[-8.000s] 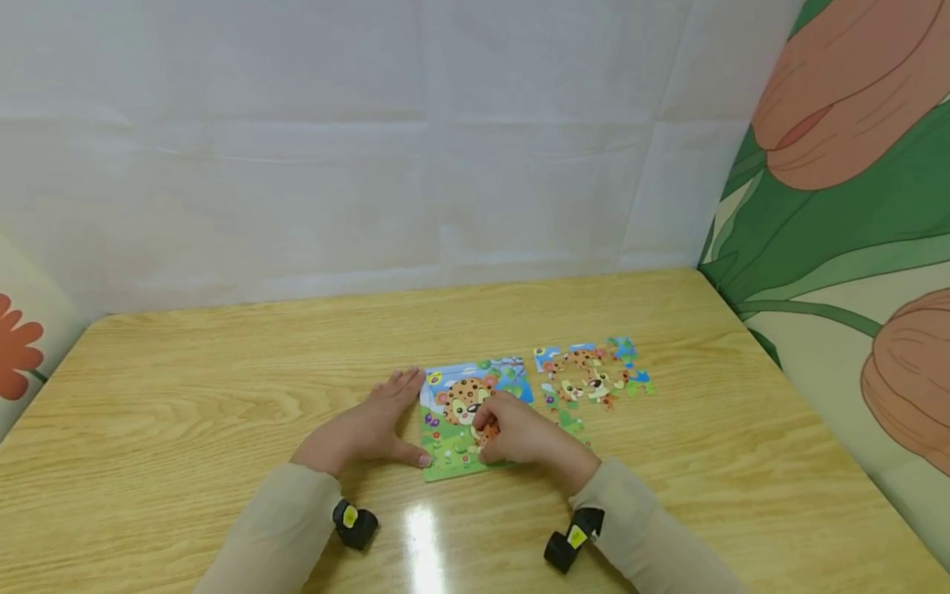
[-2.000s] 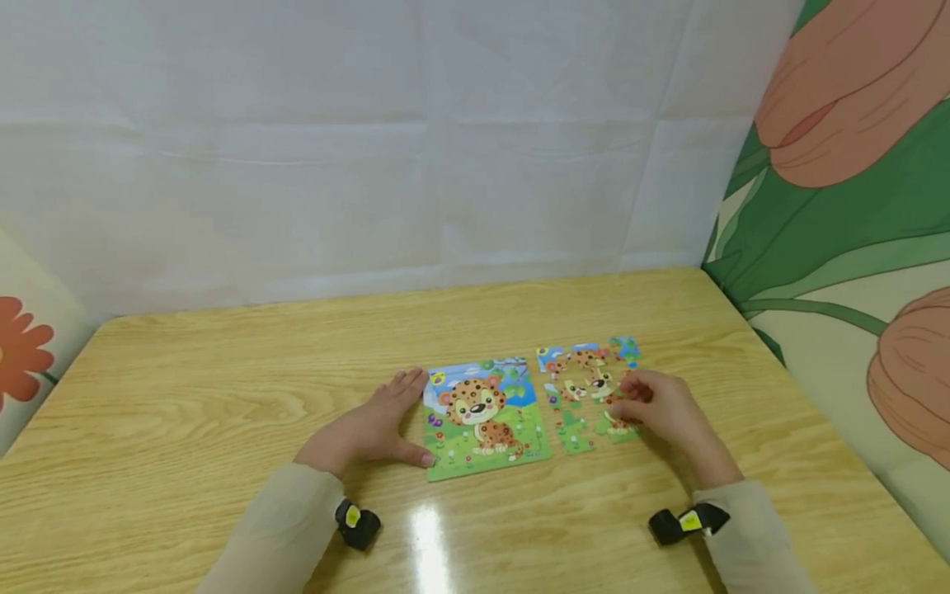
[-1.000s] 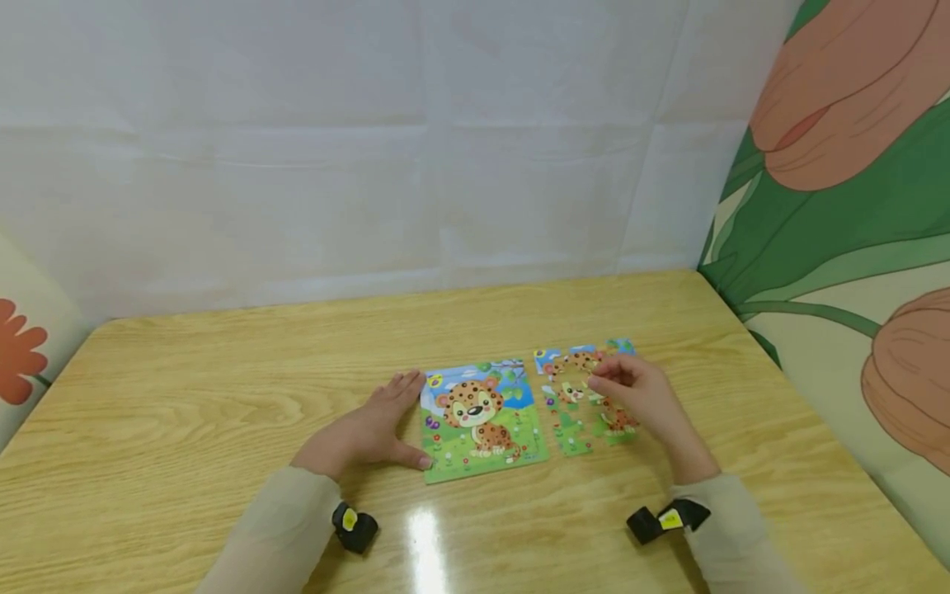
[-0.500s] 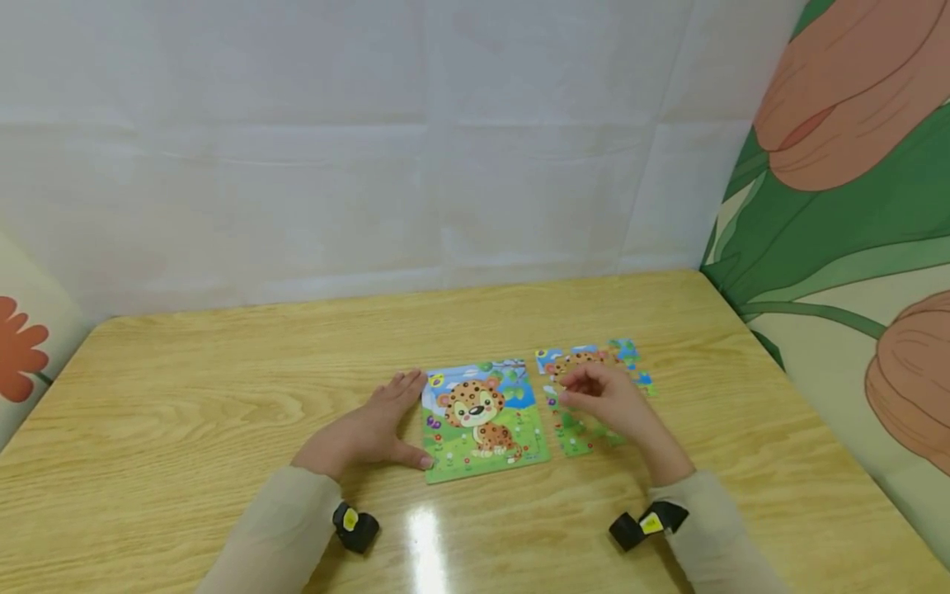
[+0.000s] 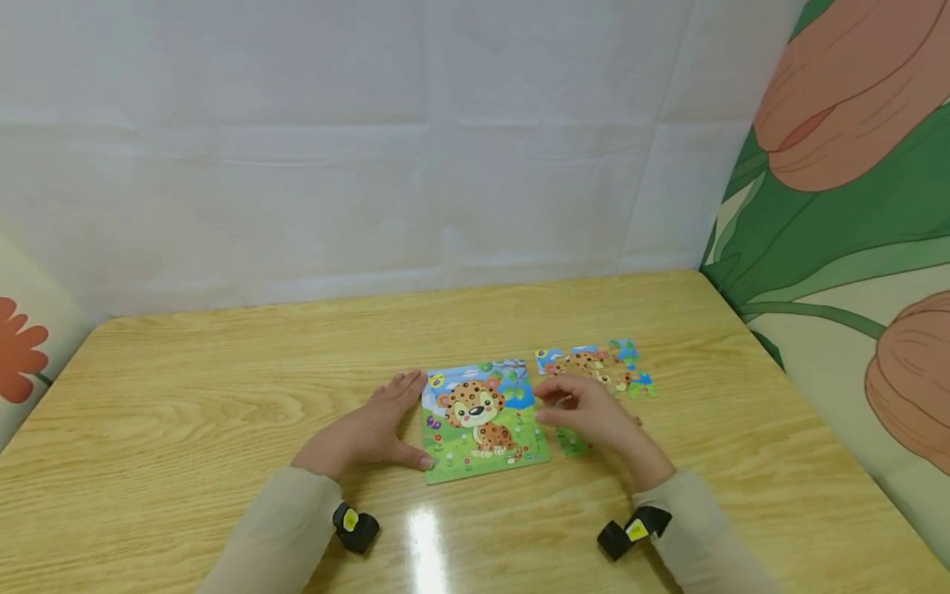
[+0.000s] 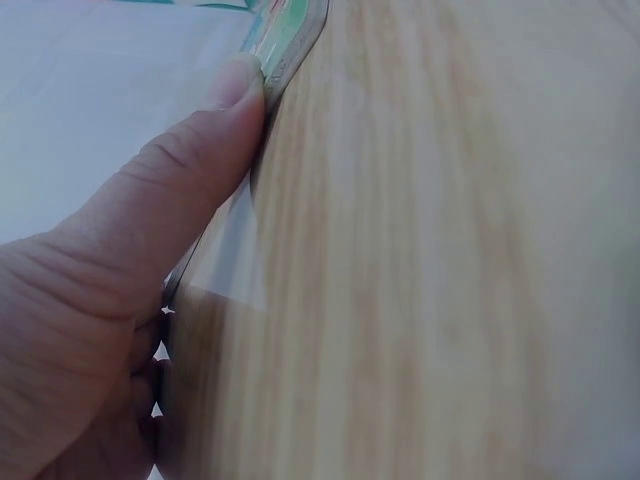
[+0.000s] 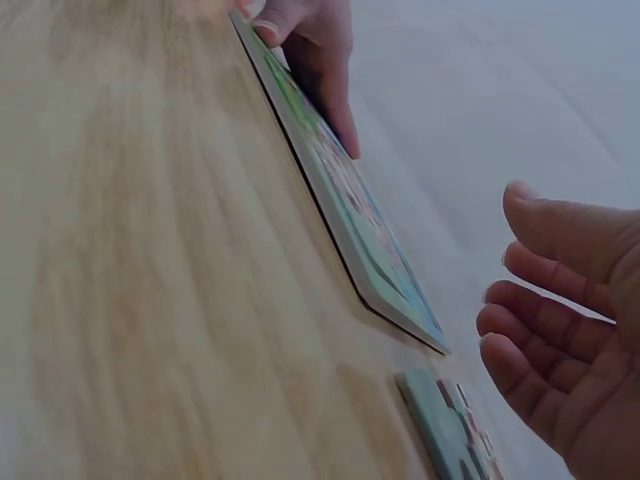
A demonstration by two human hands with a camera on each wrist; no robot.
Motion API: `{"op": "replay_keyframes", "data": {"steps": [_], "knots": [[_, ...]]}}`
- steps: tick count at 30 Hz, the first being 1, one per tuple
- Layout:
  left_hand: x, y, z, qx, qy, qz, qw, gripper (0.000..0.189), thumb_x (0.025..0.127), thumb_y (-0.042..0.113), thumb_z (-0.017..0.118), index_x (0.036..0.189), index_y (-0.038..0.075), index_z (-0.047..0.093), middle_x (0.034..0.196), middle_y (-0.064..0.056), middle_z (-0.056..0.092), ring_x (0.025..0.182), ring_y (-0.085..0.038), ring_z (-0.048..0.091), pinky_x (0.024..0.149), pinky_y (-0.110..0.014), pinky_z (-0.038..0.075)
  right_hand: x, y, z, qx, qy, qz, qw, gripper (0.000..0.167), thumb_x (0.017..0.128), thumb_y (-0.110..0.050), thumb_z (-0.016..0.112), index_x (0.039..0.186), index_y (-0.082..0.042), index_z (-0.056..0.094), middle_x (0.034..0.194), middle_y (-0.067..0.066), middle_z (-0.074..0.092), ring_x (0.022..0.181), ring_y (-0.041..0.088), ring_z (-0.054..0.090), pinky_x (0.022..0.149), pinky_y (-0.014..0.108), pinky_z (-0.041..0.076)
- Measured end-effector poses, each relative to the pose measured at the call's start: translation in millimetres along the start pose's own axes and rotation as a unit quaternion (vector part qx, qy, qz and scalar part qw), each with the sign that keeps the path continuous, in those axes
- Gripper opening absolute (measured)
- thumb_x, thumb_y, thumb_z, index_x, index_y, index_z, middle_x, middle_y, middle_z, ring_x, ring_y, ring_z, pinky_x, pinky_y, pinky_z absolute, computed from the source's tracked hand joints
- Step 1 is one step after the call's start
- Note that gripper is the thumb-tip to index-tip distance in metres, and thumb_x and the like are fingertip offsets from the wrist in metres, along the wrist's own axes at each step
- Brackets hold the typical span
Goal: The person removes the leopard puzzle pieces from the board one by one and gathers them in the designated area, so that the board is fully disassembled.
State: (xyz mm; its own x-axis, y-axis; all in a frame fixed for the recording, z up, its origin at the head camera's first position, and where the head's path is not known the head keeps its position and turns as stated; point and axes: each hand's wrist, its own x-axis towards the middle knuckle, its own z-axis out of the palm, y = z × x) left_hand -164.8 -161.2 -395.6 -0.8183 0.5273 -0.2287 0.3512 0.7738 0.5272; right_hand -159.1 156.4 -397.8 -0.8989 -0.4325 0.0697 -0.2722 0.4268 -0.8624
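A square leopard puzzle board (image 5: 454,450) lies on the table in the head view. My left hand (image 5: 369,427) rests along its left side, fingers at the far corner and thumb on the near one; the left wrist view shows the thumb (image 6: 165,190) against the board's edge. My right hand (image 5: 586,412) hovers between the board and a second leopard picture of loose jigsaw pieces (image 5: 586,360), hiding its middle. In the right wrist view that hand's fingers (image 7: 530,325) are loosely bent, thumb apart, with nothing between them. A thick jigsaw piece (image 7: 440,425) lies below it.
The wooden table (image 5: 223,371) runs back to a white cloth wall (image 5: 297,165). A flower-patterned panel (image 5: 839,206) borders the right side. Black wrist cameras (image 5: 355,528) sit at both cuffs.
From over the board, my right hand went to the loose pieces, where a lower-right body piece now lies, then moved left toward the board's right edge. My left hand stayed put.
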Motion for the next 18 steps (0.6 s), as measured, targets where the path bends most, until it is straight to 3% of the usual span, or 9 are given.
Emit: {"op": "replay_keyframes", "data": {"steps": [7, 13, 18], "knots": [[-1.1, 0.7, -0.4, 0.002, 0.000, -0.002, 1.0000, 0.120, 0.066, 0.051, 0.077, 0.147, -0.003, 0.007, 0.154, -0.021, 0.004, 0.140, -0.041, 0.000, 0.113, -0.055, 0.004, 2.5, -2.4, 9.8, -0.009, -0.024, -0.011, 0.9996, 0.031, 0.082, -0.014, 0.069, 0.108, 0.000, 0.063, 0.104, 0.013, 0.062, 0.095, 0.024, 0.057, 0.080, 0.025, 0.051], [-1.5, 1.2, -0.5, 0.003, 0.000, -0.004, 1.0000, 0.120, 0.066, 0.052, 0.076, 0.147, -0.002, 0.007, 0.154, -0.020, 0.004, 0.140, -0.041, -0.001, 0.113, -0.055, 0.004, 4.4, -2.6, 18.6, -0.006, -0.040, 0.004, 0.9992, 0.032, 0.081, -0.018, 0.071, 0.108, -0.003, 0.063, 0.106, 0.010, 0.060, 0.097, 0.022, 0.056, 0.084, 0.029, 0.050], [-1.3, 1.3, -0.6, 0.005, 0.000, -0.003, 1.0000, 0.120, 0.066, 0.052, 0.076, 0.147, -0.002, 0.007, 0.154, -0.020, 0.004, 0.140, -0.040, 0.000, 0.113, -0.054, 0.004, 5.7, -4.6, 22.8, -0.021, -0.044, 0.011, 0.9987, 0.031, 0.079, -0.018, 0.073, 0.106, -0.006, 0.065, 0.104, 0.007, 0.059, 0.094, 0.019, 0.054, 0.080, 0.027, 0.049]]}}
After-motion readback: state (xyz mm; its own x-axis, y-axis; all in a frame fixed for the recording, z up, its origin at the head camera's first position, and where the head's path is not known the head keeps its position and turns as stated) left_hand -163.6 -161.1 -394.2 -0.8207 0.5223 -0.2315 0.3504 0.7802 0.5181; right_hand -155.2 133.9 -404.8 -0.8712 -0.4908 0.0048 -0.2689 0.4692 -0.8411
